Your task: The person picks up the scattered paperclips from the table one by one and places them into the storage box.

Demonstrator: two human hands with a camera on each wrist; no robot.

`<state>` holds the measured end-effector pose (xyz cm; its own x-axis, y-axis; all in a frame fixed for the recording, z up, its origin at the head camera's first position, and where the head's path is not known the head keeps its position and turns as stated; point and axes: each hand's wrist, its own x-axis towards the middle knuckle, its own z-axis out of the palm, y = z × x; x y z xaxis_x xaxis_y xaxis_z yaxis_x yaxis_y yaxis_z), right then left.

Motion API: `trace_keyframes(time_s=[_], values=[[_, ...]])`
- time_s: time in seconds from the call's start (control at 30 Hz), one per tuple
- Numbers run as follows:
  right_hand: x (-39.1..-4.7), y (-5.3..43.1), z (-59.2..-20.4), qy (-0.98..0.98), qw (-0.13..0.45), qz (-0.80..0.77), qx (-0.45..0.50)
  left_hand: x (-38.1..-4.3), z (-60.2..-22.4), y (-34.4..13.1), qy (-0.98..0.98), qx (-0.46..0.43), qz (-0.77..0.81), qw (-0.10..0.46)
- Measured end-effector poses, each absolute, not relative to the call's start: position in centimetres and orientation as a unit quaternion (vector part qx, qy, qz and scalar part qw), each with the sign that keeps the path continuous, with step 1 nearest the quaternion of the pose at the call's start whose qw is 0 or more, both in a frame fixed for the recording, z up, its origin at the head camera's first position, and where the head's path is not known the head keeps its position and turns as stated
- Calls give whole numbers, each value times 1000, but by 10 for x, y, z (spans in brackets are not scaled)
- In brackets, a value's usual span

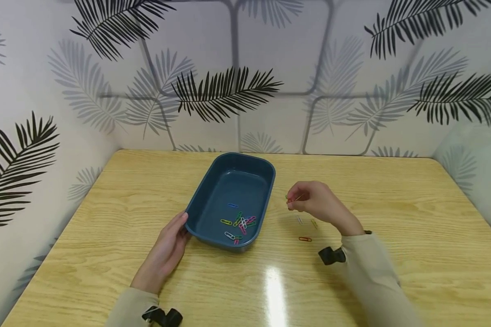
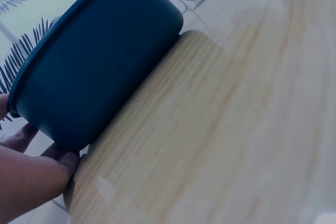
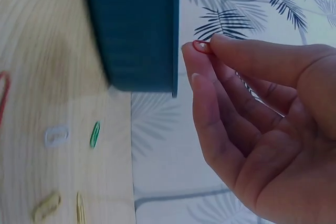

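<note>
A dark blue plastic tub (image 1: pixel 207 190) sits on the table with several coloured paper clips (image 1: pixel 243 222) near its front end. At its front left corner, my left hand (image 1: pixel 169 245) holds the tub, thumb at the rim and the other fingers low against the outer wall (image 2: pixel 100 61). Right of the tub, my right hand (image 1: pixel 315 200) is raised over the table. Thumb and forefinger pinch a red paper clip (image 3: pixel 202 45), partly hidden by the fingertips. Below that hand lie a red-orange clip (image 1: pixel 305 239), a white clip (image 1: pixel 299 220) and a yellow clip (image 1: pixel 314 224).
A green clip (image 3: pixel 95 135) lies on the wood-grain table (image 1: pixel 425 209) close to the white one. Behind the table stands a wall (image 1: pixel 278 59) covered in leaf-patterned paper. Black wrist bands with small devices (image 1: pixel 331 255) sit at both sleeves.
</note>
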<state>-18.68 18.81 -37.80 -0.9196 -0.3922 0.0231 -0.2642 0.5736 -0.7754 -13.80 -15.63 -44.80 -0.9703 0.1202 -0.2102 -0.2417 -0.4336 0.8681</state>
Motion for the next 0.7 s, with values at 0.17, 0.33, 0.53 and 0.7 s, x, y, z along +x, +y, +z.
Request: trace_keyframes(time_s=[0.17,0.33,0.53,0.7], values=[[-191,167,-375,860,99,-463,-192,-138,-448,-157,522,-55,844,110],[-193,149,-374,842,109,-492,-193,-138,-447,-156,525,-53,842,111],[-192,128,-379,820,131,-527,-184,-138,-448,-156,522,-52,844,108],[-191,118,-385,812,149,-537,-174,-137,-448,-156,527,-45,841,110]])
